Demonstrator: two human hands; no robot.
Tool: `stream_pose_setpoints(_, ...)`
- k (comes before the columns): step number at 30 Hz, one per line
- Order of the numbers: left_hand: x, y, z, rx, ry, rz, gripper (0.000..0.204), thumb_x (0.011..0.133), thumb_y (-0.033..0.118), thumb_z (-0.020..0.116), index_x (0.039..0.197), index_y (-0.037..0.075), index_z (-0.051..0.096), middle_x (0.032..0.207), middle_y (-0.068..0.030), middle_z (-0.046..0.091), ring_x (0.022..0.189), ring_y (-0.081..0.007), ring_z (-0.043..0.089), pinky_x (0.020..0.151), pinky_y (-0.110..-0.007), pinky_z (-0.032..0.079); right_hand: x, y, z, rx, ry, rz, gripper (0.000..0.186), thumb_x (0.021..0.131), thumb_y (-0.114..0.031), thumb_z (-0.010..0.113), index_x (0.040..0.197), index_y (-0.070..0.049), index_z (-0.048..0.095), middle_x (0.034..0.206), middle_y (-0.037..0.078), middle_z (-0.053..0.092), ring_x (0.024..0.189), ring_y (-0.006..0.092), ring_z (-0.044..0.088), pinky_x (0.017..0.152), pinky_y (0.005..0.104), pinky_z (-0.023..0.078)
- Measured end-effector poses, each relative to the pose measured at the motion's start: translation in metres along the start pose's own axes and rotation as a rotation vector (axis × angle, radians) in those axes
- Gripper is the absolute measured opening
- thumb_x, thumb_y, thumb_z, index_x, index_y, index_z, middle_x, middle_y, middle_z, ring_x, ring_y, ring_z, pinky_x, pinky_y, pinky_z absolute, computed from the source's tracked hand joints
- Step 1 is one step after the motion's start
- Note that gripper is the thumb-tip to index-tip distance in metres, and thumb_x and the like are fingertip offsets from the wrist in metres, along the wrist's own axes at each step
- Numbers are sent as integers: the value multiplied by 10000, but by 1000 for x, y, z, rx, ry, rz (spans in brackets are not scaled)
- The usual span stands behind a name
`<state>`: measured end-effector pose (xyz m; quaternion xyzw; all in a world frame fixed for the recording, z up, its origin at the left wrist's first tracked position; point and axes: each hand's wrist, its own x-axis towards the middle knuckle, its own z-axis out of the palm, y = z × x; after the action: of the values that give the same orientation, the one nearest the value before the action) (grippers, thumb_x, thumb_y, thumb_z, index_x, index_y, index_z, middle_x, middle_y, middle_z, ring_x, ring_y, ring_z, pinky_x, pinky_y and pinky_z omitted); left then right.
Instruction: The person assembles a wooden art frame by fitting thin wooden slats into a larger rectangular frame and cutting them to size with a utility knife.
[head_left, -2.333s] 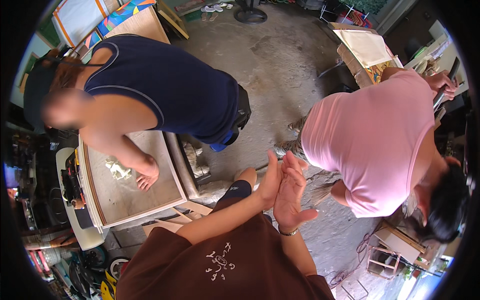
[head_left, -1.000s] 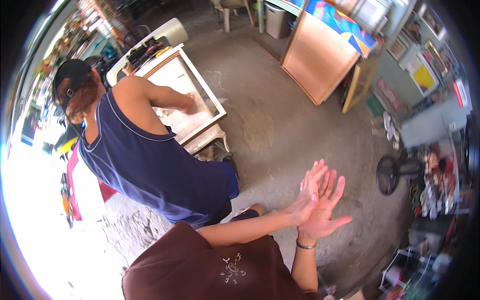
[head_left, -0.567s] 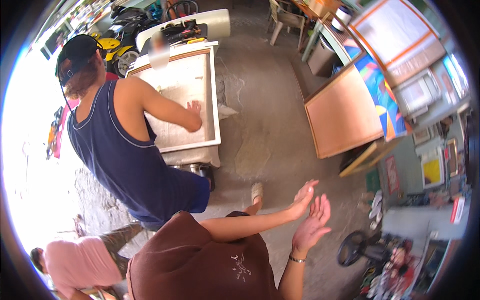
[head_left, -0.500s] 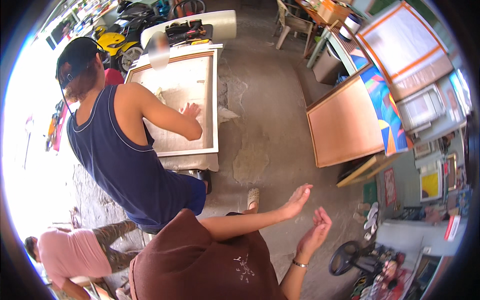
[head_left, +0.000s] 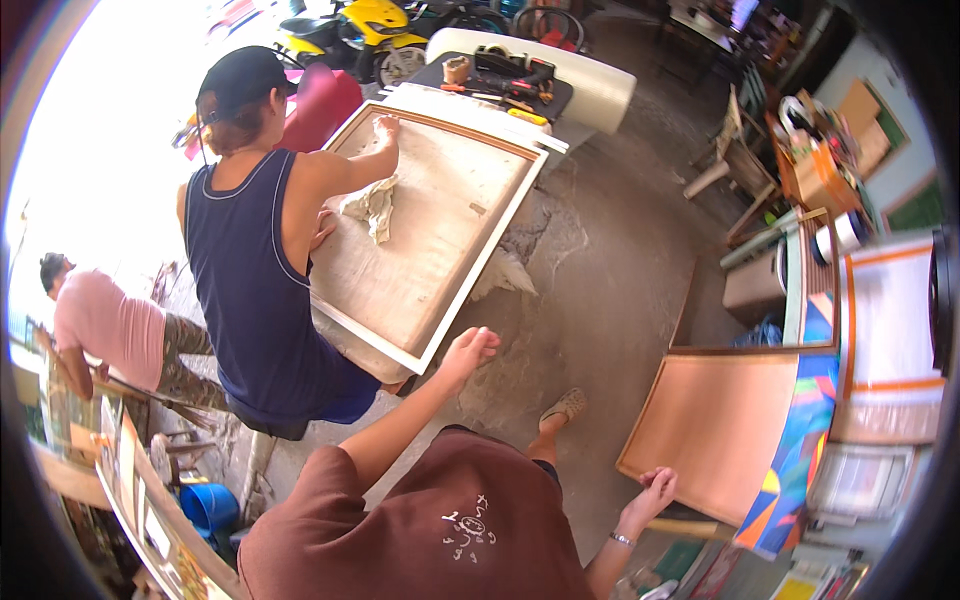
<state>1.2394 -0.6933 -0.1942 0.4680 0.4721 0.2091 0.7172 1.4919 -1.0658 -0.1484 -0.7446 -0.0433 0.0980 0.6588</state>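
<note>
The right hand [head_left: 652, 490] sat at the lower right of the frame, fingers curled over the lower edge of a brown board [head_left: 722, 425], gripping it near its bottom left corner. That board leaned at the right of the frame, its plain brown face turned toward the person, its long axis running from the lower left up toward the upper right, against a stack of colourful painted panels [head_left: 800, 450]. The left hand [head_left: 468, 350] was stretched out at the centre of the frame, fingers loosely curled and holding nothing, just beside the near corner of a large white-framed panel [head_left: 425, 240]. This panel lay flat on a low support in the upper middle, its long axis pointing from the lower left to the upper right. A person in a dark sleeveless top [head_left: 255, 290] bent over it, one hand pressing a crumpled cloth [head_left: 372, 205] on its surface. Farther left, a person in a pink shirt [head_left: 100, 325] stooped. Tools [head_left: 500, 80] lay on a dark surface at the top, before a yellow motorbike [head_left: 365, 30].
</note>
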Motion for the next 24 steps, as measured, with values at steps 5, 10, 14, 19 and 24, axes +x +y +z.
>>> stream_pose_setpoints(5,31,8,15,-201,310,-115,421,1111,476,470,1166,109,670,1154,-44,732,993,-160,671,859,-341,494,163,-34,105,6,-327,-3,327,1130,-293,507,908,-67,586,684,-5,528,570,84,502,546,220,427)
stream_pose_setpoints(10,62,28,62,-346,372,-143,432,1118,466,447,1205,100,659,1195,-60,727,1047,-192,690,881,-363,509,270,-102,252,-130,-660,-120,405,1135,-311,492,842,-52,602,668,13,578,558,77,531,546,219,459)
stream_pose_setpoints(14,121,25,79,-537,469,-139,451,1114,480,450,1204,90,657,1216,-74,727,1037,-195,697,866,-360,515,350,-115,347,-204,-1051,-187,351,1114,-318,549,892,-52,605,697,20,606,569,94,549,580,256,494)
stream_pose_setpoints(19,222,13,90,-995,576,-278,680,1056,586,520,1433,20,498,1430,-174,614,1255,-305,615,994,-452,491,366,-126,486,-324,-1287,-111,273,1099,-266,585,933,-52,625,778,26,652,685,102,629,661,258,541)
stream_pose_setpoints(24,304,37,95,-1112,552,-246,832,1027,585,584,1562,-6,344,1525,-228,523,1372,-359,541,1068,-491,453,364,-147,603,-452,-1608,-56,225,1092,-213,598,1002,-18,665,845,34,690,763,97,656,707,259,557)
